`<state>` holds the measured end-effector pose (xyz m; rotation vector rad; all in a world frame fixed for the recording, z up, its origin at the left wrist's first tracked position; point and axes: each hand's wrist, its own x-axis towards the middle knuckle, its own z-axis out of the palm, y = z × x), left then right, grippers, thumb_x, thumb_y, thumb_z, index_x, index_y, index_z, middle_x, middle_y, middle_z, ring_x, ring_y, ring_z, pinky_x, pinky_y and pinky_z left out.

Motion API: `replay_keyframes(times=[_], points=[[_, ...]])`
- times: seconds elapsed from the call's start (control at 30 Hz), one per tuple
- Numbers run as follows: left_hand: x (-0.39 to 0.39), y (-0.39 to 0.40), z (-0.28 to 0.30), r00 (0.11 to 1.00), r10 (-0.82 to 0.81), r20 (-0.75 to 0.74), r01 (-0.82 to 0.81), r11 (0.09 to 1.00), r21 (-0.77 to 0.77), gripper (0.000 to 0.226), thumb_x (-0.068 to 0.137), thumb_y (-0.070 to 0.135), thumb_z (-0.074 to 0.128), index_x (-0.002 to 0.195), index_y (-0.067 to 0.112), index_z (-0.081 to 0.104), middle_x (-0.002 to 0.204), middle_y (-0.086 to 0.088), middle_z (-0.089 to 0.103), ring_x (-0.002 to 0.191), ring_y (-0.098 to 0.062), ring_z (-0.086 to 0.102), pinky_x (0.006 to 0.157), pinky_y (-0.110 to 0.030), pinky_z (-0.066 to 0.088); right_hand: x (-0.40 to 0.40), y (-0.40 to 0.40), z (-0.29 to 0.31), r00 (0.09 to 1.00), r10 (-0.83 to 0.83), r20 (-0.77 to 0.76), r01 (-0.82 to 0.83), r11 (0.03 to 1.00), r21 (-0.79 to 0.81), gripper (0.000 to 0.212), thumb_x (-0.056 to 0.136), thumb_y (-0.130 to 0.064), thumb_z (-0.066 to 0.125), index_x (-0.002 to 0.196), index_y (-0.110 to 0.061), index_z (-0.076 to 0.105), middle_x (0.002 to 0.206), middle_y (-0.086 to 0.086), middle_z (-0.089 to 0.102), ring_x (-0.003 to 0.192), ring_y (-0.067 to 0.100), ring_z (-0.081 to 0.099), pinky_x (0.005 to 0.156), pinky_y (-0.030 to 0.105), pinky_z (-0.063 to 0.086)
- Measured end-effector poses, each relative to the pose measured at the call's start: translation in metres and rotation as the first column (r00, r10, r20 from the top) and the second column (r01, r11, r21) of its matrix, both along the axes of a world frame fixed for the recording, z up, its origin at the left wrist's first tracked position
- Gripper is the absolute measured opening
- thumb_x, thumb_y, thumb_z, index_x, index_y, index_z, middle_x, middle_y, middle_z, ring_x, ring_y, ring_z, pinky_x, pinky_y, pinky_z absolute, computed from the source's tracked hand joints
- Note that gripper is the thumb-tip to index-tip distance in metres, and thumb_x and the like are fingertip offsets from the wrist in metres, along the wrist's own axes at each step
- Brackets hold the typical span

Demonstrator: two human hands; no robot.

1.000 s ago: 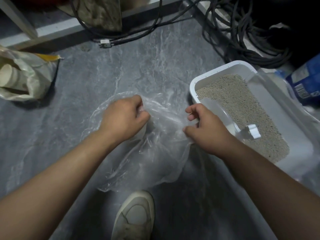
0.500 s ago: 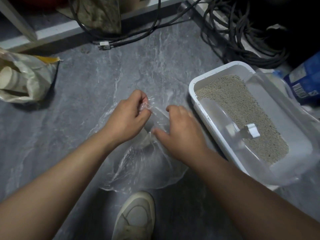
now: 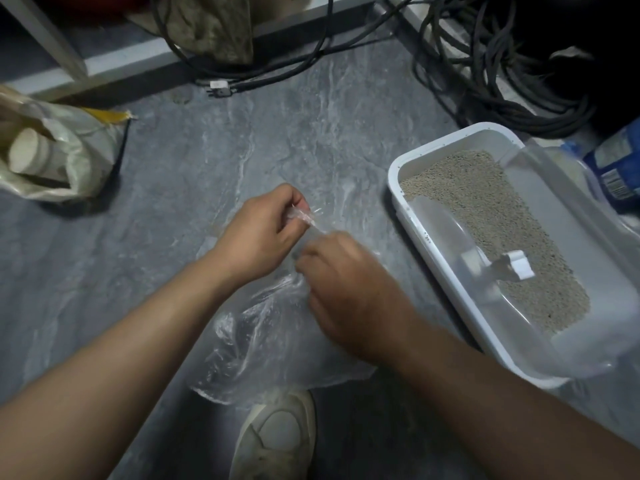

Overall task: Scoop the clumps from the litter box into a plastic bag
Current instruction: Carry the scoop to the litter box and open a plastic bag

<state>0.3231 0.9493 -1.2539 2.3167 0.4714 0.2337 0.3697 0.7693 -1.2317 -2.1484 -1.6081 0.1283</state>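
Observation:
A clear plastic bag (image 3: 273, 337) lies crumpled on the grey floor in the middle. My left hand (image 3: 263, 233) pinches its bunched upper edge between thumb and fingers. Just to the right, my right hand (image 3: 346, 289) is closed on the same bunched plastic, a little blurred. The white litter box (image 3: 446, 268) stands at the right, filled with beige litter (image 3: 491, 226). A translucent scoop (image 3: 478, 268) with a white handle end rests inside it, touched by neither hand. No clumps can be made out in the litter.
A woven sack (image 3: 65, 154) with a roll inside lies at the left. Black cables (image 3: 498, 81) coil at the back right, and a plug (image 3: 220, 87) lies on the floor. A blue package (image 3: 620, 168) sits at the right edge. My shoe (image 3: 277, 441) is below the bag.
My right hand has moved left from beside the litter box to meet my left hand. The bag's opening, spread wide before, is now gathered into a bunch between both hands.

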Motion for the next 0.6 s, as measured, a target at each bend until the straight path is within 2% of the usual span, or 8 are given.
replay_keyframes(times=[0.07,0.17,0.23,0.27,0.37,0.43,0.5,0.6], points=[[0.001,-0.001,0.001,1.000,0.004,0.013,-0.004,0.999,-0.038,0.003,0.093,0.024,0.065,0.096,0.023,0.063,0.081,0.001,0.069,0.071,-0.018,0.063,0.069,-0.036,0.051,-0.002,0.004,-0.014,0.995,0.026,-0.097,-0.042,0.984,-0.170,0.028,0.083,-0.003,0.052,0.109,-0.005,0.062,0.109,0.014,0.062,0.098,0.032,0.055,0.088,0.047,0.049],[0.002,-0.001,0.006,1.000,0.001,0.026,0.001,0.997,-0.081,0.004,0.093,0.024,0.067,0.094,0.022,0.064,0.081,0.003,0.068,0.071,-0.014,0.062,0.066,-0.028,0.048,0.005,0.005,-0.026,0.956,-0.198,-0.217,0.108,0.924,-0.367,0.031,0.095,-0.013,0.045,0.126,-0.015,0.052,0.119,0.010,0.060,0.106,0.033,0.060,0.091,0.047,0.049],[0.001,0.002,0.008,0.999,-0.020,0.028,0.021,0.998,-0.057,0.007,0.092,0.023,0.069,0.094,0.020,0.064,0.080,0.002,0.067,0.069,-0.015,0.060,0.066,-0.028,0.047,0.013,0.001,-0.029,0.943,-0.285,-0.172,0.190,0.885,-0.425,0.031,0.101,-0.031,0.045,0.129,-0.019,0.049,0.125,0.007,0.061,0.109,0.033,0.062,0.092,0.046,0.049],[0.000,0.004,0.009,0.999,-0.029,0.024,0.030,0.999,-0.038,0.008,0.091,0.023,0.070,0.095,0.019,0.064,0.079,0.002,0.066,0.068,-0.015,0.059,0.066,-0.029,0.047,0.016,-0.001,-0.030,0.952,-0.283,-0.116,0.203,0.868,-0.453,0.038,0.099,-0.041,0.048,0.131,-0.021,0.048,0.128,0.005,0.060,0.112,0.032,0.062,0.095,0.045,0.047],[0.000,0.006,0.011,0.999,-0.029,0.014,0.029,0.999,-0.012,0.009,0.091,0.023,0.070,0.096,0.019,0.064,0.079,0.003,0.066,0.070,-0.016,0.061,0.068,-0.032,0.049,0.018,-0.010,-0.028,0.987,-0.154,0.036,0.147,0.806,-0.573,0.071,0.080,-0.066,0.062,0.136,-0.027,0.042,0.132,0.002,0.052,0.122,0.028,0.052,0.103,0.046,0.038],[0.001,0.004,0.014,1.000,-0.026,-0.001,0.026,0.999,-0.030,0.008,0.091,0.024,0.069,0.096,0.021,0.064,0.082,0.006,0.067,0.072,-0.014,0.062,0.068,-0.032,0.051,0.016,-0.015,-0.029,0.995,-0.065,0.082,0.102,0.771,-0.629,0.079,0.074,-0.069,0.067,0.137,-0.029,0.041,0.133,0.003,0.048,0.126,0.028,0.044,0.105,0.046,0.035],[0.002,0.002,0.018,0.997,-0.051,-0.061,0.049,0.998,-0.043,0.014,0.088,0.027,0.073,0.098,0.024,0.064,0.086,0.008,0.067,0.074,-0.010,0.063,0.068,-0.029,0.051,0.015,-0.018,-0.032,0.995,-0.054,0.089,0.099,0.765,-0.636,0.073,0.077,-0.065,0.068,0.135,-0.028,0.044,0.133,0.004,0.048,0.127,0.029,0.042,0.106,0.045,0.034],[0.000,0.001,0.027,0.972,-0.145,-0.182,0.143,0.989,-0.023,0.037,0.081,0.035,0.079,0.112,0.028,0.060,0.104,0.014,0.062,0.088,-0.001,0.059,0.072,-0.016,0.046,0.016,-0.016,-0.032,0.990,-0.133,0.037,0.131,0.821,-0.555,0.042,0.088,-0.043,0.061,0.125,-0.024,0.054,0.127,0.004,0.051,0.123,0.027,0.046,0.105,0.040,0.036]])
